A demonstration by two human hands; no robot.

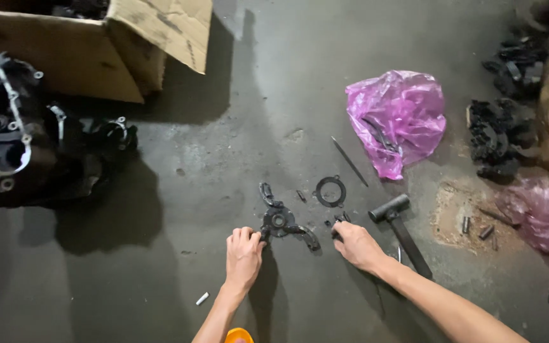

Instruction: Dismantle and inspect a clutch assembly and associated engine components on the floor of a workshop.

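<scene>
Head view: both hands work low on a grey concrete floor [160, 286]. The left hand [244, 254] lies knuckles up, its fingers curled onto the 7 o'clock edge of a black three-armed bracket [282, 220], touching it. The bracket lies flat, one arm reaching to 11 o'clock and one to 4 o'clock. The right hand [357, 244] sits just beside that 4 o'clock arm, fingertips pinched on a small dark part [340, 219]; what kind of part it is cannot be told.

At 1 o'clock from the bracket, apart from it, lies a black ring [330, 191]. A thin rod [349, 161] slants further out at 1 o'clock. A hammer [398, 225] lies at 3 o'clock of the right hand, head near the knuckles, handle passing beside the forearm.

A pink bag [396, 117] sits at 1 o'clock, well apart. Black parts [500, 136] pile along the right edge, with a second pink bag [538, 213] below them. At 9 to 10 o'clock stands an engine case [7, 133], and a cardboard box [96, 44] fills the upper left corner.

Open floor runs from 9 o'clock round to 12 o'clock of the hands, between engine case and bag. A white stub [203, 298] lies at 7 o'clock of the left hand.
</scene>
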